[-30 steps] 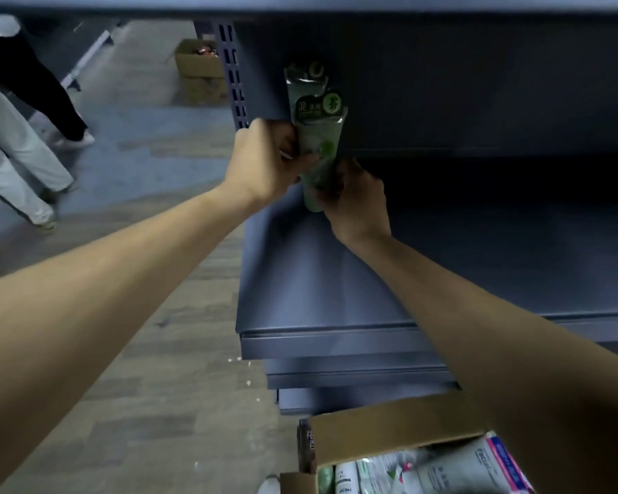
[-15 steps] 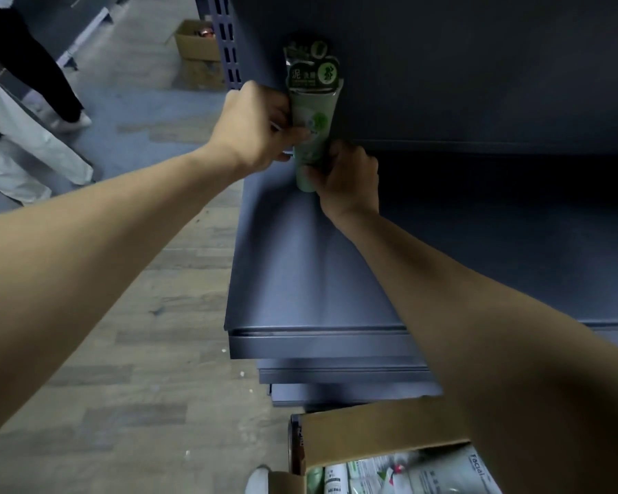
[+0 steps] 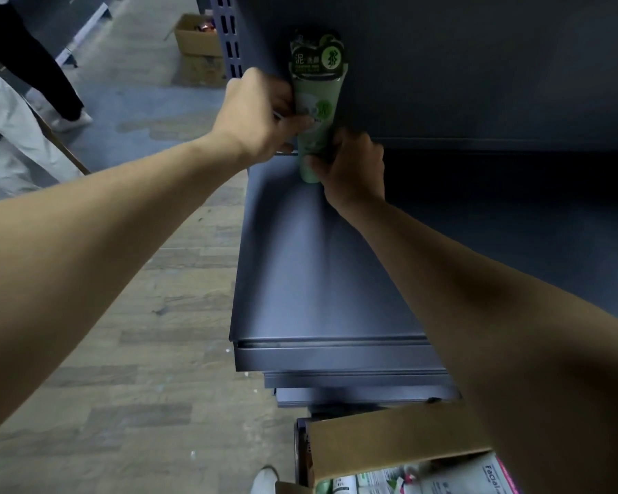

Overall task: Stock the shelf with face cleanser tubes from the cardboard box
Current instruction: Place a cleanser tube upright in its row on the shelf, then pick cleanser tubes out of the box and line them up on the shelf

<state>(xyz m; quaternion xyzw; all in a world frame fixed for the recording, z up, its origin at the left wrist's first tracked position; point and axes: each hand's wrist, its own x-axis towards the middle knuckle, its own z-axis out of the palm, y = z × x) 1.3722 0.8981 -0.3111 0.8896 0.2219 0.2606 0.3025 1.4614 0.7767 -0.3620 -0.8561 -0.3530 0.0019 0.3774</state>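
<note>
I see the tube upright (cap down): left hand grips its middle, right hand pinches the cap above the shelf.

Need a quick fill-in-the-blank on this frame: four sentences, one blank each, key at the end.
1. The tube held at the back-left corner of the shelf is mostly ____ in colour.
2. The left hand grips the tube's side, while the right hand holds its ____ end.
3. The tube stands with its cap pointing ____.
4. More tubes lie in the open ____ box at the bottom of the view.

Missing words: green; lower; down; cardboard
</note>
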